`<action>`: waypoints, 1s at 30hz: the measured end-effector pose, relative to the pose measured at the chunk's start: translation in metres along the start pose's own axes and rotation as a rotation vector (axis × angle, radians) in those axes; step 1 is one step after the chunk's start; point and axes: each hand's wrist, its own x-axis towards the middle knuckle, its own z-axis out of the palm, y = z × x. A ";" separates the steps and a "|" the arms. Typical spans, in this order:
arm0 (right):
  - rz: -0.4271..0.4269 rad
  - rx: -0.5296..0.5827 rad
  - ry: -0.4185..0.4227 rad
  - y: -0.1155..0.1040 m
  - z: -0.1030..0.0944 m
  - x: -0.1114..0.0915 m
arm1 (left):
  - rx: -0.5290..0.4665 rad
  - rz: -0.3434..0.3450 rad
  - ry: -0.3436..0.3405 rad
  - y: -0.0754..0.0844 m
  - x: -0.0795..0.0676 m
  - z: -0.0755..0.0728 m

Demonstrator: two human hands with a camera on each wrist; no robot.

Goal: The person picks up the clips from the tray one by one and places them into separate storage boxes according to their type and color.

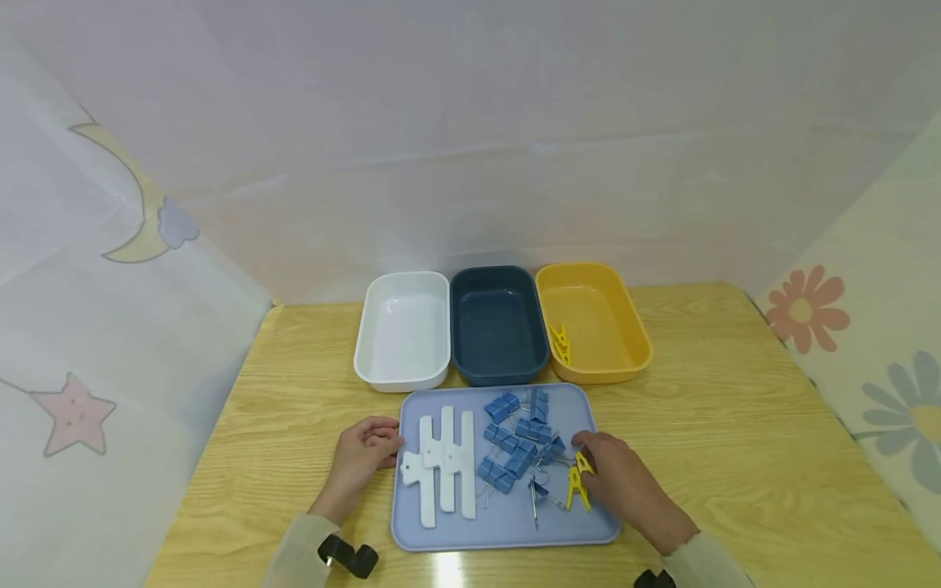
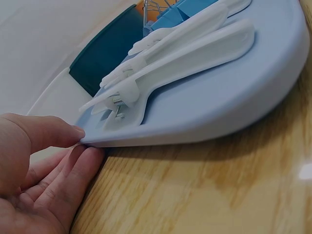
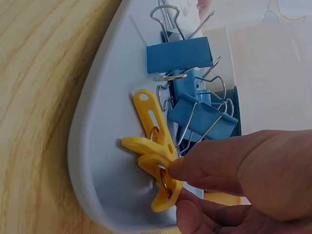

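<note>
Yellow clip [image 3: 161, 201] sits in my right grip [image 1: 616, 478], thumb and finger closed together on it over the right side of the tray [image 1: 507, 536]. Second yellow one, the loose clip [image 1: 576, 491], lies just beside that grip on the side toward my body, so near that the two overlap in the wrist view. Its long axis runs roughly fore and aft, legs splayed toward me. My judgement: parting these two is what the lift turns on. Blue binder clips [image 1: 517, 459] heaped left of the right grip, wire handles close to the fingertips; snagging looks possible. Yellow bin [image 1: 604, 336] stands well ahead of the right grip, beyond the tray. Left grip [image 1: 359, 457] is far across, pinching the tray's opposite edge, thumb above, fingers beneath. White clips [image 1: 448, 474] lie just right of it. Right grip clearly the nearer to both yellow pieces.
</note>
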 end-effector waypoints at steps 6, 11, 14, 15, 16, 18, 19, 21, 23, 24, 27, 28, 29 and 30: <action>-0.013 -0.029 0.034 -0.006 0.001 -0.002 | -0.005 0.016 0.000 0.002 -0.004 -0.001; -0.005 -0.002 0.030 -0.006 0.001 -0.003 | -0.003 0.001 0.000 0.002 -0.007 0.000; 0.008 0.057 0.016 -0.003 -0.002 -0.005 | 0.006 -0.014 0.009 0.000 -0.007 0.000; 0.006 0.080 0.016 -0.001 -0.004 -0.006 | 0.007 -0.018 0.012 -0.001 -0.007 0.000; 0.001 0.100 0.023 0.001 -0.007 -0.007 | 0.009 -0.018 0.014 -0.001 -0.007 -0.001; -0.018 0.143 0.042 0.006 -0.011 -0.009 | 0.014 -0.012 0.019 0.000 -0.006 -0.001; -0.036 0.165 0.059 0.008 -0.014 -0.010 | 0.016 -0.011 0.021 0.000 -0.005 -0.001; -0.072 0.196 0.093 0.015 -0.016 -0.012 | 0.014 -0.008 0.026 0.001 -0.004 -0.001; -0.095 0.224 0.112 0.023 -0.017 -0.013 | 0.015 -0.008 0.026 0.000 -0.003 -0.001; -0.100 0.241 0.117 0.026 -0.018 -0.014 | 0.013 -0.009 0.022 0.000 -0.002 0.000; -0.121 0.271 0.135 0.035 -0.021 -0.014 | 0.011 -0.008 0.003 0.000 -0.001 0.000; -0.129 0.282 0.138 0.037 -0.022 -0.013 | 0.017 -0.002 -0.003 0.001 -0.001 0.001; -0.133 0.296 0.145 0.038 -0.023 -0.012 | 0.018 0.002 -0.004 0.001 -0.001 0.001; -0.140 0.304 0.154 0.039 -0.024 -0.011 | 0.021 0.007 -0.003 0.002 0.000 0.000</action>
